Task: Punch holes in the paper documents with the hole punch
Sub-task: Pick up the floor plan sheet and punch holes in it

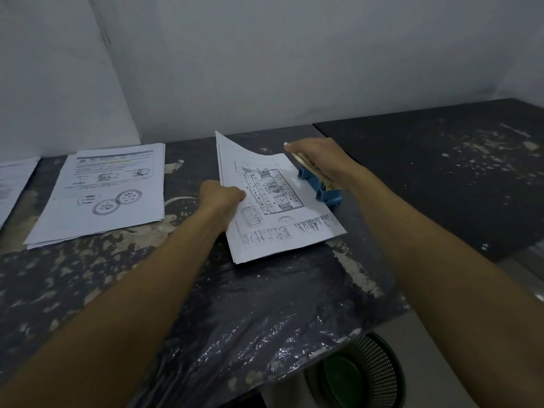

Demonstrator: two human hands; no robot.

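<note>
A stack of papers (100, 195) lies at the left of the desk (426, 178). The left hand (222, 197) grips the left edge of a thin set of sheets (273, 201), fingers curled round it. The right hand (316, 156) rests flat on the blue hole punch (319, 185), fingers straight. Keep the sheet edge fully seated and square in the slot, then press firmly straight down.
</note>
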